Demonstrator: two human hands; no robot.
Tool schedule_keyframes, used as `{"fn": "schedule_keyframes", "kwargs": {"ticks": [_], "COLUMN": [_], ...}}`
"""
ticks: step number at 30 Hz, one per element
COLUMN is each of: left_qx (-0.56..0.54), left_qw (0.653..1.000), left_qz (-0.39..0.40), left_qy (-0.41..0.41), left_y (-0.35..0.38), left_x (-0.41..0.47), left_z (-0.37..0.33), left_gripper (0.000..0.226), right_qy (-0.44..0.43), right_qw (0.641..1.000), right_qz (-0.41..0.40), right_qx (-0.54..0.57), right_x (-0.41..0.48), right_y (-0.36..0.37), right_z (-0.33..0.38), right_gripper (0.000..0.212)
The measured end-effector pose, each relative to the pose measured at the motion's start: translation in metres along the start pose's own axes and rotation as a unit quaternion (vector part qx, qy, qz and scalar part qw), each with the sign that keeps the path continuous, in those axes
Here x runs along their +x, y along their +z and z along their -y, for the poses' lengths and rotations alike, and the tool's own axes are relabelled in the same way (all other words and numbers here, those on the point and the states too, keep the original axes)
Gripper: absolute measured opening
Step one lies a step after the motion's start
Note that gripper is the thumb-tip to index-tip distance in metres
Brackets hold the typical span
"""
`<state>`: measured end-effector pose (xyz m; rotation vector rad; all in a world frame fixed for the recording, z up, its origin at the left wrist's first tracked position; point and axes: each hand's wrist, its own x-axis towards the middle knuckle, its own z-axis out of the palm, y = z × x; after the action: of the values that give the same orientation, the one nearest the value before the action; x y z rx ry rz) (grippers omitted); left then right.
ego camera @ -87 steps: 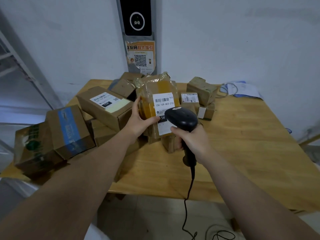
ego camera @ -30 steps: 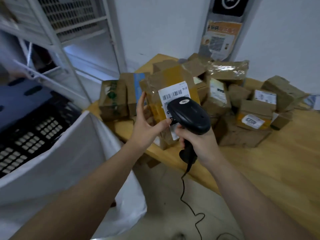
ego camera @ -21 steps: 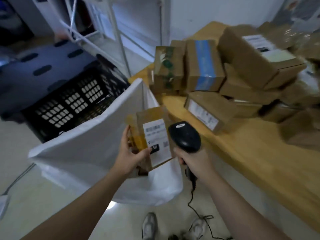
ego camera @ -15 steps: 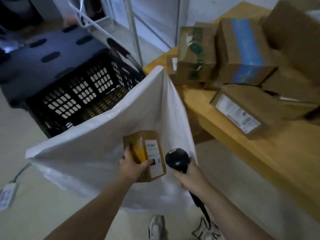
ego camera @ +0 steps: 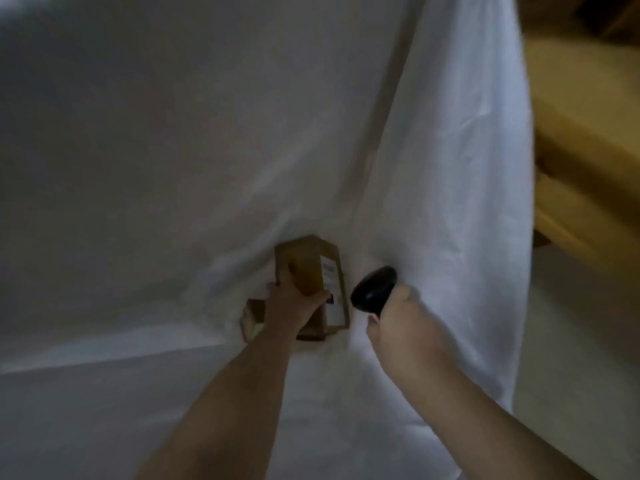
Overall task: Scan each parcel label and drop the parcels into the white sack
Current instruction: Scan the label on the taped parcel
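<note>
The white sack (ego camera: 173, 150) fills most of the view, and I look down into its open mouth. Deep inside it my left hand (ego camera: 292, 304) grips a brown taped parcel (ego camera: 317, 268) with a white label on its right face. Under my wrist lies another small brown parcel (ego camera: 251, 315), at the sack's bottom. My right hand (ego camera: 401, 323) holds the black barcode scanner (ego camera: 372, 289) just right of the held parcel, against the sack's right wall.
The wooden table's edge (ego camera: 585, 140) runs down the right side, beyond the sack's right rim (ego camera: 519, 202). Pale floor (ego camera: 581, 358) shows below the table at the lower right.
I have leaned over the sack, which now fills the view. My left hand has lowered the parcel deep inside it, and the scanner hand followed down beside it.
</note>
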<state>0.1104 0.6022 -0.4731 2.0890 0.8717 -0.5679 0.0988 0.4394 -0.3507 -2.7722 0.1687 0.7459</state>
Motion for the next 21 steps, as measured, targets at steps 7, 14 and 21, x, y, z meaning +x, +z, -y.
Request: {"fn": "schedule_keyframes", "kwargs": {"ticks": [7,14,21], "left_qx": [0.135,0.241,0.319], "left_qw": [0.982,0.959,0.927], "left_qz": [-0.046,-0.038,-0.028], "left_qy": [0.120,0.141,0.194], "left_y": [0.057,0.033,-0.051], "left_x": [0.045,0.034,-0.072], "left_z": [-0.010,-0.034,-0.063], "left_gripper": [0.106,0.090,0.054], "right_qy": [-0.049,-0.047,-0.071], "right_qw": [0.992,0.995,0.994], "right_qz": [-0.044,-0.031,-0.008], "right_qx": [-0.111,-0.081,0.080], "right_x": [0.014,0.011,-0.059], "right_y": [0.004,-0.006,-0.072], "right_z": [-0.021,-0.022,-0.011], "right_gripper": [0.042,0.043,0.047]}}
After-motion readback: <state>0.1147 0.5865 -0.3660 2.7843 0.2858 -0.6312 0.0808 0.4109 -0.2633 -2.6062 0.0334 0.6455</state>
